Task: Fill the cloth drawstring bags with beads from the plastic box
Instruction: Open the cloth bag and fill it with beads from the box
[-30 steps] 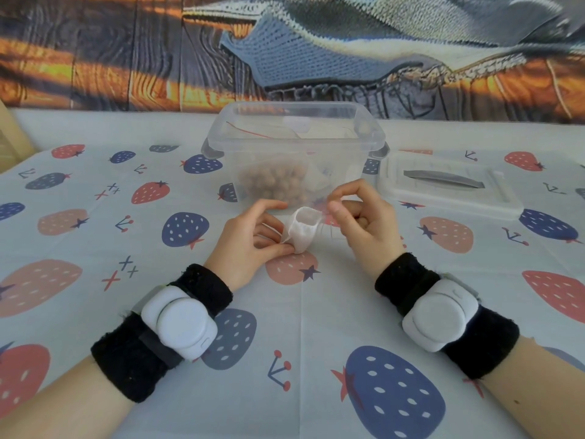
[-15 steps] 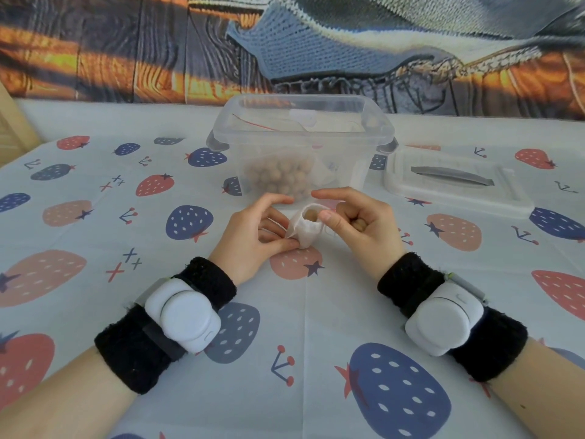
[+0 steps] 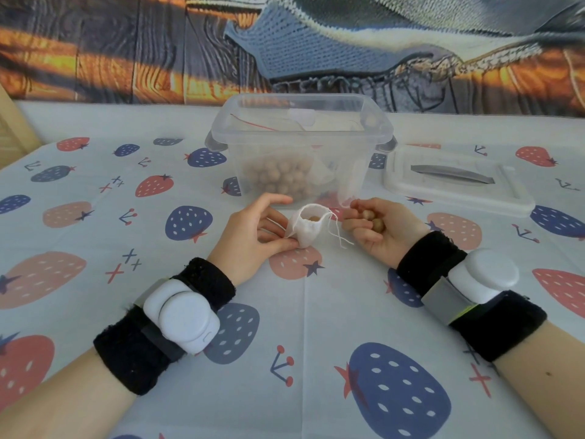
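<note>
A small white cloth drawstring bag (image 3: 305, 228) is held upright on the worktop (image 3: 316, 327), just in front of the clear plastic box (image 3: 300, 147). It is pinched at its left side and base by the thumb and fingers of the left hand (image 3: 253, 236), so that its mouth is kept open and facing upward; at least one tan bead can be seen inside. Its loose strings (image 3: 337, 231) trail toward 3 o'clock.

The right hand (image 3: 380, 229) is curled around a few beads (image 3: 373, 219), two of which are visible between the fingers and palm. This grip is therefore closed on beads, while the left grip is closed on the bag.

The coming move is judged to turn on one relation: the open mouth lies at about 9 o'clock from the right hand, near it but apart, with the strings between them. The bag's long axis stands nearly vertical, tilted slightly toward the left hand, so beads would have to be brought over the rim and released from above. The right hand is the one carrying the load; the left is already touching the bag and serves only as support.

More beads (image 3: 278, 179) are heaped in the box at 12 o'clock from the bag, and other white cloth is seen beside them. The box lid (image 3: 456, 182) lies flat at 2 o'clock. Filling appears to be at an early stage.
</note>
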